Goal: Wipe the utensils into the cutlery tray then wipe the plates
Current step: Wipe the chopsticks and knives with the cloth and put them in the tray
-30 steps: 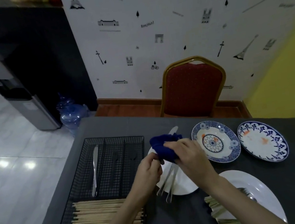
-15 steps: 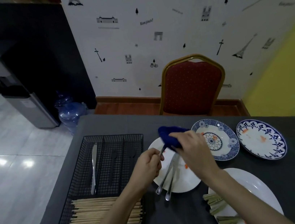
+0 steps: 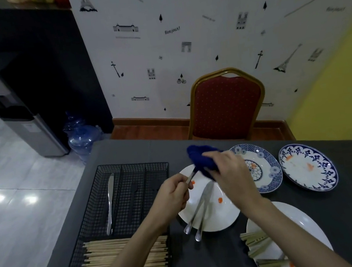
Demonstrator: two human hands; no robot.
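The head view looks down on a dark grey desk (image 3: 211, 262) where the utensil part of the job is under way. The left hand (image 3: 173, 198) is curled round the handle of a slim metal utensil (image 3: 190, 177), holding it up over a plain white round plate (image 3: 225, 217). The right hand (image 3: 230, 171) grips a bunched dark blue cloth (image 3: 201, 158) wrapped over the utensil's far end, so which kind of utensil it is cannot be told.

Two more metal utensils (image 3: 200, 209) lie crossed on that white plate, their handles hanging over its near rim, beside small orange smears. The black wire cutlery tray (image 3: 132, 184) sits toward the desk's left edge, with one silver table knife (image 3: 110, 201) in its leftmost long compartment and a bundle of pale wooden chopsticks (image 3: 124, 256) in the near cross compartment.

By my reading, the wiping of this piece is nearly done. The next move calls for drawing the cloth off the tip and carrying the utensil left into a long tray compartment, then picking up the two on the plate. The two blue-patterned plates (image 3: 308, 166) near the far right corner and the white plate with green stalks (image 3: 296, 225) at the near edge are not yet wiped.
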